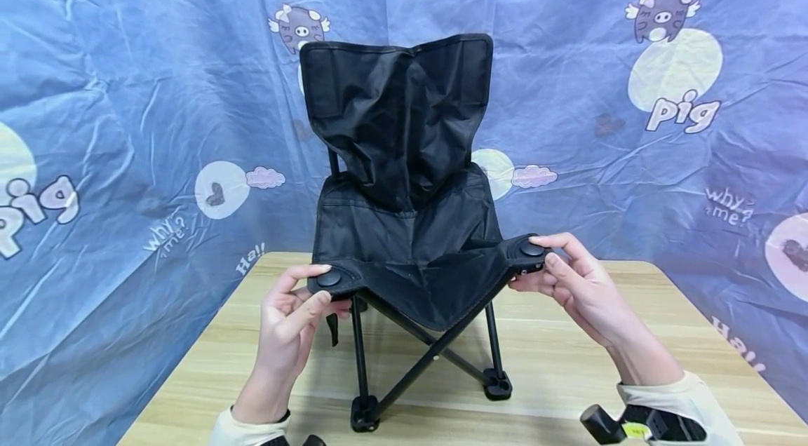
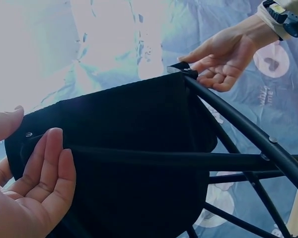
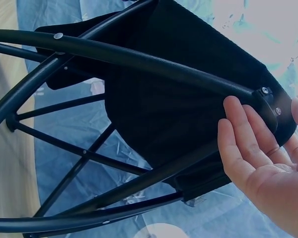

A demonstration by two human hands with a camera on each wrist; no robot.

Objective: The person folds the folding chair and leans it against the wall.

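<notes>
A small black folding chair stands unfolded on the table, its backrest upright and its front legs crossed. My left hand grips the seat's front left corner, thumb and index finger by the round black cap. At the front right corner my right hand holds the fabric the same way, beside another cap. From below, the left wrist view shows the seat's underside and a leg tube reaching the left corner. In the right wrist view, fingers lie under the right corner near a rivet.
The chair's plastic feet rest on a light wood table. Blue cloth printed with pigs and words hangs behind and around the table. A short black strap hangs under the seat's left side.
</notes>
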